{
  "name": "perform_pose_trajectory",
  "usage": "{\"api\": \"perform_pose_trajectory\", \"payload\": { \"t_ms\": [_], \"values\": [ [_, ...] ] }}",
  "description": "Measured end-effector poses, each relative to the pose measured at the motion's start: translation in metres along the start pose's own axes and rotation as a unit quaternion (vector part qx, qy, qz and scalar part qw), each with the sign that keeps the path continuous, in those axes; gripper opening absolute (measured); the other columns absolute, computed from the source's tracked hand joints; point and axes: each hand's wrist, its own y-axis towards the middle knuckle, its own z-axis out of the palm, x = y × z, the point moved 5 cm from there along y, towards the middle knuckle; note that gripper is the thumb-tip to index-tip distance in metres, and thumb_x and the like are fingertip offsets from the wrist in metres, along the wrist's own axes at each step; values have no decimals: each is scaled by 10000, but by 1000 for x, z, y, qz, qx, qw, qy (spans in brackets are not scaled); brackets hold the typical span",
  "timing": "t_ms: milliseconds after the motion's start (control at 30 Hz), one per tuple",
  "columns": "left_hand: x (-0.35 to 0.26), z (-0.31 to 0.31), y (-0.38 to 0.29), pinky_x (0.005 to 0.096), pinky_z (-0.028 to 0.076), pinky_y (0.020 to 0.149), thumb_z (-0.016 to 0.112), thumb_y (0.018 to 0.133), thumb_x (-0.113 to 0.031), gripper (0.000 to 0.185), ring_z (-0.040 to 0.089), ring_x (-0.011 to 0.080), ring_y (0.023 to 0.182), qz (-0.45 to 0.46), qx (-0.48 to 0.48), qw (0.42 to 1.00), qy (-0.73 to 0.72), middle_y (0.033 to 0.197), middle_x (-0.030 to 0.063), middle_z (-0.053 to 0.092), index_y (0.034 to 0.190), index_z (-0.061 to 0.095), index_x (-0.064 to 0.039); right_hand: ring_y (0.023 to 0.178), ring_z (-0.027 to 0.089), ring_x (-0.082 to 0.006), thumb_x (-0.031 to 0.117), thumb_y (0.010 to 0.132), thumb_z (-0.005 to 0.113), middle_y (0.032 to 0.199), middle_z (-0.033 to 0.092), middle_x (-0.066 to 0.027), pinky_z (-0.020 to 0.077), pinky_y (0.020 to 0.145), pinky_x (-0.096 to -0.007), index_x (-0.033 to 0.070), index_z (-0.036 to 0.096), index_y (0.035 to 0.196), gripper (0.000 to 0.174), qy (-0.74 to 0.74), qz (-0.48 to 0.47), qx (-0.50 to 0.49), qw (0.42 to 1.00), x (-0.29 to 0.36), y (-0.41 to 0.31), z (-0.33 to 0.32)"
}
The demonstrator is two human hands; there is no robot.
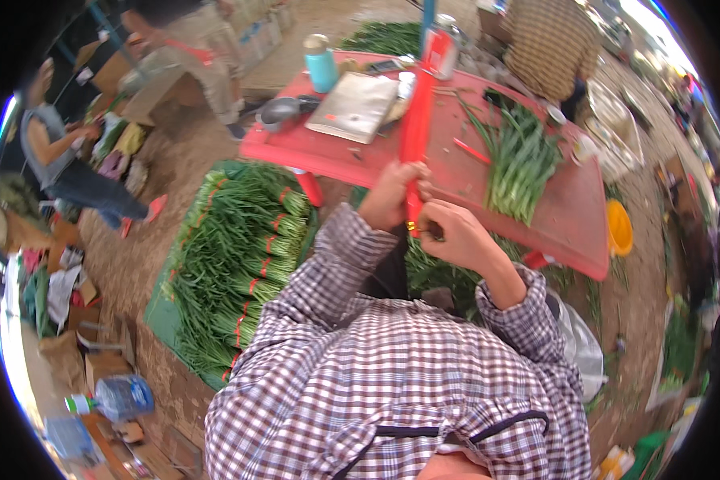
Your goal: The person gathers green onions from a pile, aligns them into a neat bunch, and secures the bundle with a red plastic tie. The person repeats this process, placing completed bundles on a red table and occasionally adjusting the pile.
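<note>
My left hand is closed around the lower part of a long, flat red bundle of strips or tape, which rises over the table and blurs toward its top. My right hand has curled fingers at the bundle's lower end, beside a small gold-coloured piece. Whether those fingers pinch a strip is unclear. On the red plastic table, a loose bunch of green leafy stalks, like garlic chives or scallions, lies to the right. A single red strip rests left of it.
The table also holds a turquoise bottle, a silvery folder or pouch and a dark grey bowl. Red-banded green bunches cover a green mat at left. Two people stand at left; another person is beyond the table.
</note>
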Motion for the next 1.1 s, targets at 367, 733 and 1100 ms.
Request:
{"api": "perform_pose_trajectory", "payload": {
  "t_ms": [367, 733, 1100],
  "values": [
    [-78, -27, -24, 420, 502, 893, 525, 923, -86, 314, 573, 203, 919, 134, -15, 991, 2, 978, 85, 538, 1216, 429, -28, 768, 658, -323, 147, 774, 656, 797, 659, -184, 509, 681, -401, 13, 616, 867, 168, -86, 213, -231, 945, -176, 42, -24],
    [-70, -35, -30, 379, 538, 842, 645, 872, -93, 229, 637, 217, 895, 167, -156, 970, 81, 973, 81, 639, 1082, 569, -44, 739, 647, -306, 259, 848, 625, 795, 651, -153, 496, 664, -396, 37, 603, 858, 223, -121, 185, -205, 953, -146, 88, -52],
    [-63, -33, -52, 341, 509, 883, 663, 838, -37, 345, 620, 180, 992, 168, -97, 966, 171, 1072, 59, 637, 1167, 557, -26, 687, 574, -133, 157, 730, 726, 741, 626, -85, 447, 634, -301, -27, 614, 854, 249, 185, 124, 10, 975, -52, 90, 31]
  ]
}}
